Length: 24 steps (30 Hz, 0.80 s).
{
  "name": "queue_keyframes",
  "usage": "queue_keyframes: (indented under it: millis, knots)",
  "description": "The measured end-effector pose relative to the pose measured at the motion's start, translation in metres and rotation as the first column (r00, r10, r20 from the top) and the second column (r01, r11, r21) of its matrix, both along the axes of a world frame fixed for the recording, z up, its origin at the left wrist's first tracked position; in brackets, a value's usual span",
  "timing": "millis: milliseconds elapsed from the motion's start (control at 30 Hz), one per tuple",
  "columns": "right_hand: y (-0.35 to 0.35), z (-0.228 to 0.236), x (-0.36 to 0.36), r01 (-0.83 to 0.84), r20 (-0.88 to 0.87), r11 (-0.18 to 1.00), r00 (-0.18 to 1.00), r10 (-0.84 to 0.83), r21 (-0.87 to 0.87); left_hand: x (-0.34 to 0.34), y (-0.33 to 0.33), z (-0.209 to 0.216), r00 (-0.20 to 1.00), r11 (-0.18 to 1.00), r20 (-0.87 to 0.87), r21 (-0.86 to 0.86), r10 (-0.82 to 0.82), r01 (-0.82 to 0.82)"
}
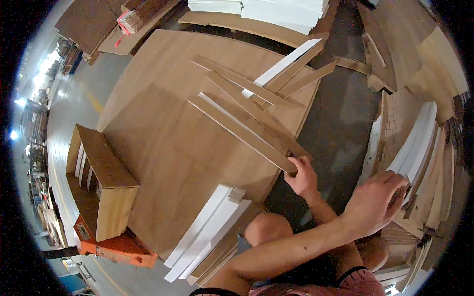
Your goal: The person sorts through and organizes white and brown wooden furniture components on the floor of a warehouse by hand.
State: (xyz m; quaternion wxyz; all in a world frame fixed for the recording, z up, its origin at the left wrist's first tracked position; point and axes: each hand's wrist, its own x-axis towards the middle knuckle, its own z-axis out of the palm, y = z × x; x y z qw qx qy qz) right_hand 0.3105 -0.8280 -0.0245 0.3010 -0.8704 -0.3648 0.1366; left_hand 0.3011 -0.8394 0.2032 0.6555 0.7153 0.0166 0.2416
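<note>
My forearms cross, the left one on top. My left hand (377,200) reaches over to the right, its fingers curled round the near end of a white strip (417,148) on a stack there. Part of that grip is hidden. My right hand (302,178) pinches the near end of a long brown strip (242,132) with a thin white edge. That strip slants away over a large plywood sheet (163,128). Beside it lies another brown strip (256,116). Farther off, more brown strips (237,79) and a white strip (284,66) cross one another.
At left, an open cardboard box (111,167) holding white pieces stands by an orange pallet-jack part (116,251). White strips (202,232) are piled near my knee (268,228). White sheets (281,15) are stacked at the back. Wooden boards (390,44) line the right.
</note>
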Motion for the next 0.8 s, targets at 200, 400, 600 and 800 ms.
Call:
queue_keyframes:
  millis: [200,400,600,800]
  knots:
    - [0.023,-0.007,0.009,-0.144,0.305,0.984,0.937,0.169,-0.103,0.002,-0.003,0.004,0.992,0.993,-0.036,-0.001,-0.121,0.121]
    - [0.026,-0.018,0.001,-0.123,0.122,0.972,0.981,0.150,-0.202,0.000,-0.006,0.003,0.996,0.995,0.008,0.056,-0.088,0.087]
    - [0.018,-0.012,-0.003,-0.168,0.050,0.983,0.984,0.172,-0.077,-0.009,0.009,0.001,0.999,0.995,-0.029,0.082,-0.045,0.048]
    - [0.032,-0.020,0.058,0.014,0.213,0.992,0.977,0.013,-0.126,-0.001,-0.002,0.005,0.994,0.994,0.033,0.017,-0.104,0.104]
